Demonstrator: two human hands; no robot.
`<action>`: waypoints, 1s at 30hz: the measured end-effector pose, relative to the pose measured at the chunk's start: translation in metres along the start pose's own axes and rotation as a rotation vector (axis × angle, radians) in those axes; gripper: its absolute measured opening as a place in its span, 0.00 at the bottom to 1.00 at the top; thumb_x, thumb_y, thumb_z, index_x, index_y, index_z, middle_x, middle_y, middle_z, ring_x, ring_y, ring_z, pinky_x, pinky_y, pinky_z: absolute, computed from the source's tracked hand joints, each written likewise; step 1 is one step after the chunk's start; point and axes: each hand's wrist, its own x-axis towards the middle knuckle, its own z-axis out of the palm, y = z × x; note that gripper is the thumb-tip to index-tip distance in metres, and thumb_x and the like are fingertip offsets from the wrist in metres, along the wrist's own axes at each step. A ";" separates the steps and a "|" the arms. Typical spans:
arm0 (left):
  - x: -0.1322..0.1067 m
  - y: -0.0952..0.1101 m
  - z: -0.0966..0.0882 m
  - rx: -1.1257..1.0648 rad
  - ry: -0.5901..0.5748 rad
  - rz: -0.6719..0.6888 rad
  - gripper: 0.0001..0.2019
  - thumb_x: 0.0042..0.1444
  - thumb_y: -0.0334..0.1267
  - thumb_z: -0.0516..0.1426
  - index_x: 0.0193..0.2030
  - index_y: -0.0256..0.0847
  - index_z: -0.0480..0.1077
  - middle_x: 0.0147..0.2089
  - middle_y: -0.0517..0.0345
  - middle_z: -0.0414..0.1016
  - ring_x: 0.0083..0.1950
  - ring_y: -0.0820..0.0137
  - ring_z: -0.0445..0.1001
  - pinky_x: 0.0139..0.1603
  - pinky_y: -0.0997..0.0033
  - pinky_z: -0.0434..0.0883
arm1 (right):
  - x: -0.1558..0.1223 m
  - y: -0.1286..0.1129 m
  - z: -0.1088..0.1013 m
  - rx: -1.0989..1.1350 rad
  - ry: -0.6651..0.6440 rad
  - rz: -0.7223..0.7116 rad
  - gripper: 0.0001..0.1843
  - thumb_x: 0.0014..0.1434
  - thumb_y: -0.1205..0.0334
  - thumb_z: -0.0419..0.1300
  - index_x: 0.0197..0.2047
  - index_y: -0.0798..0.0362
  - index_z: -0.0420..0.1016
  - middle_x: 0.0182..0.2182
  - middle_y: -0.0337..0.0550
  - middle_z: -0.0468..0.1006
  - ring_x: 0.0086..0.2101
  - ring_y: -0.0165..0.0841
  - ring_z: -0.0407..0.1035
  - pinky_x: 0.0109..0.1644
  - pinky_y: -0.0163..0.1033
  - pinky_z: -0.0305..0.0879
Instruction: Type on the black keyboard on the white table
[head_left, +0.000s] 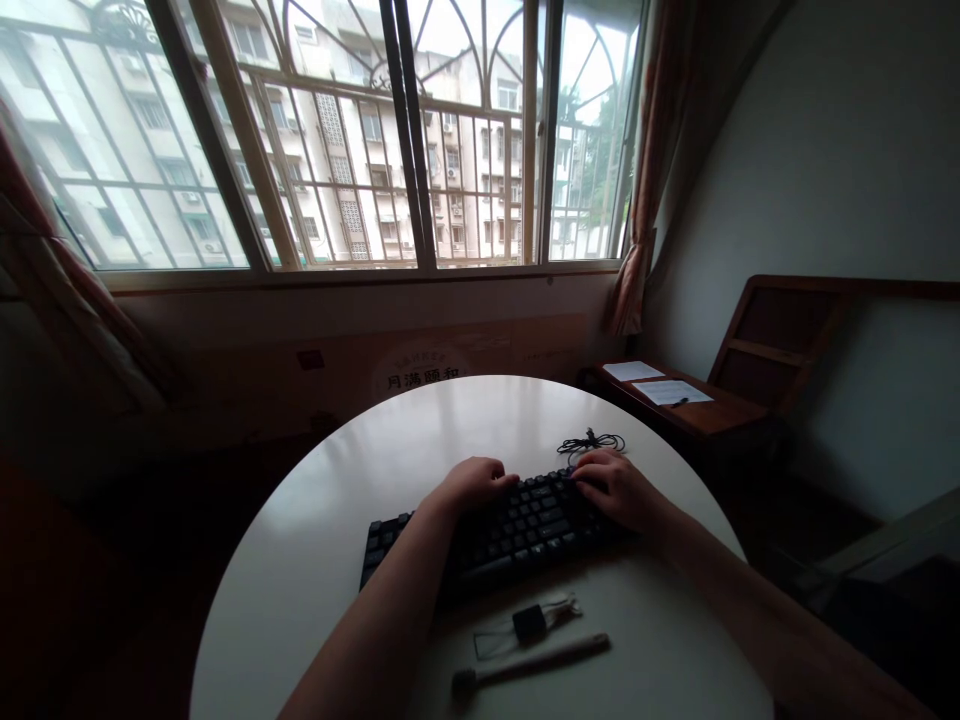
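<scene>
A black keyboard (517,535) lies at a slant on the round white table. My left hand (474,484) rests over its far edge, the fingers curled down around the back and the thumb pointing right along the top row. At the far right part of the keys is my right hand (611,487), its thumb and fingertips drawn together; what is between them is too small to tell. Just beyond that hand sits a bundled black cable (589,442). Nearer to me lie a wire keycap puller (529,623) with a black body and a slim brush (544,659) with a dark head.
The round table (300,560) has a curved edge on all sides. Behind it on the right, a low wooden bench (720,412) carries paper sheets (670,391) and a pen. Barred windows (337,150) with curtains (637,250) fill the wall ahead.
</scene>
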 end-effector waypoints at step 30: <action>-0.003 0.004 -0.005 -0.006 -0.008 -0.019 0.24 0.56 0.59 0.48 0.36 0.43 0.75 0.39 0.52 0.77 0.38 0.63 0.73 0.34 0.69 0.64 | 0.001 -0.007 0.009 -0.066 -0.136 0.081 0.11 0.58 0.67 0.53 0.41 0.50 0.74 0.56 0.46 0.71 0.59 0.44 0.58 0.61 0.55 0.54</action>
